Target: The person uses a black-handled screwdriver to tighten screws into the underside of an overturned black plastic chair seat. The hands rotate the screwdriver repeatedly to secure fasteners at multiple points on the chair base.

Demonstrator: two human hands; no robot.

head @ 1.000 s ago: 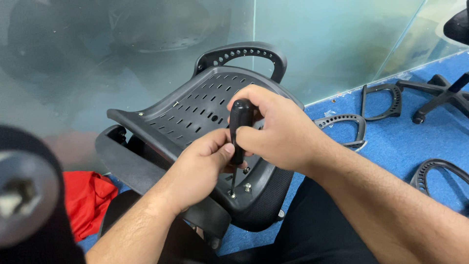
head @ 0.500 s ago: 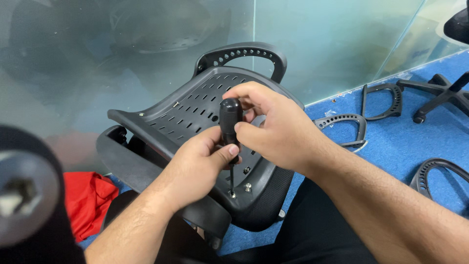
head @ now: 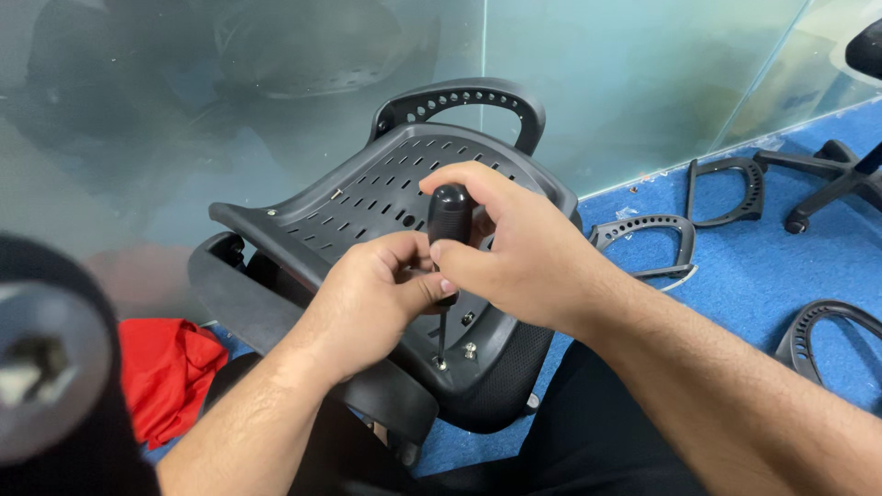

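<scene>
Both hands crowd one spot: the left hand (head: pixel 377 298) and right hand (head: pixel 514 243) are wrapped together round the screwdriver (head: pixel 447 230), leaving no gap between them. Directly beneath, the slotted black seat shell (head: pixel 367 197) blocks any downward path except along the shaft to the screw (head: pixel 441 364). Beyond the hands, the chair armrest loop (head: pixel 464 96) and glass wall (head: pixel 230 83) close off the far side. To the right, loose armrests (head: pixel 648 241) lie on the blue floor (head: pixel 744 276), with bare floor between them. Left of the hands, a red cloth (head: pixel 165 372) lies low.
</scene>
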